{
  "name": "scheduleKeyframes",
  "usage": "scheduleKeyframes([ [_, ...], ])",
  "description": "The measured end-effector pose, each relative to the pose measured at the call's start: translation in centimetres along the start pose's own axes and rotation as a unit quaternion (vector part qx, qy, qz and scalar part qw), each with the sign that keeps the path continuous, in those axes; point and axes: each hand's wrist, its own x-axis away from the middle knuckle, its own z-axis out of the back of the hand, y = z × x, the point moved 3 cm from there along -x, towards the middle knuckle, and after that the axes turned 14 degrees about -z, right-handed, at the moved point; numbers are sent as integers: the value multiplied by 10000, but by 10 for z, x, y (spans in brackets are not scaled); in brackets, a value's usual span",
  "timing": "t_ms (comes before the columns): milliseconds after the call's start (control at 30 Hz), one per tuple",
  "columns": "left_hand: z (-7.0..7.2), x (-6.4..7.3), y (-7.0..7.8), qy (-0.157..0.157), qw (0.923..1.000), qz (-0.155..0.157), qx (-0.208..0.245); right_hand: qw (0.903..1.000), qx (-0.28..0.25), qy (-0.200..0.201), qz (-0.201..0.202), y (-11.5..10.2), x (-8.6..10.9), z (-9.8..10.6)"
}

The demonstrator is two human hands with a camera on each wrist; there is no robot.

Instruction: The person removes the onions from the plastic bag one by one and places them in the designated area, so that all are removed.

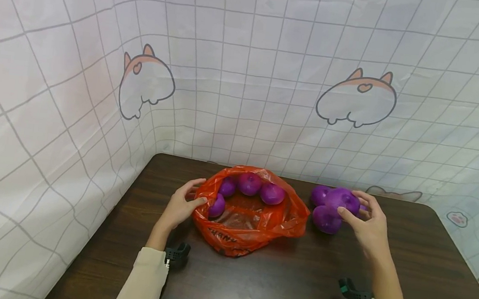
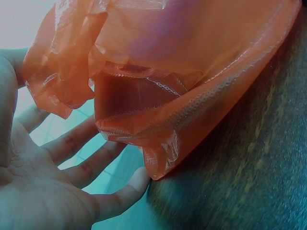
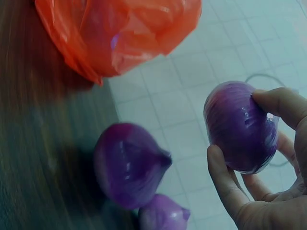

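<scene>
A red plastic bag (image 1: 252, 238) lies on the table with its mouth spread wide and several red onions (image 1: 249, 183) inside. My left hand (image 1: 177, 206) holds the bag's left rim, thumb over the edge and the other fingers outside. In the left wrist view the bag's plastic (image 2: 192, 43) hangs over those fingers. To the right of the bag, my right hand (image 1: 369, 226) grips a red onion (image 3: 240, 127) between thumb and fingers, raised above the table. Other red onions (image 1: 326, 220) sit on the table beneath and beside it, partly hidden by the hand and the held onion.
The dark wooden table (image 1: 278, 285) ends at a white gridded curtain (image 1: 247, 72) behind and at the sides. Dark wrist straps (image 1: 177, 255) are worn on both forearms, near the light sleeves (image 1: 142, 280).
</scene>
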Motion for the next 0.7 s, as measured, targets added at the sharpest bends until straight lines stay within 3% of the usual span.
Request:
scheduleKeyframes([
  [500,0,-1,0,-32,10000,0,15,9999,80,-82,-90,33,-12,19],
  [700,0,0,0,-46,10000,-10,24,9995,-227,-220,-49,44,-15,26],
])
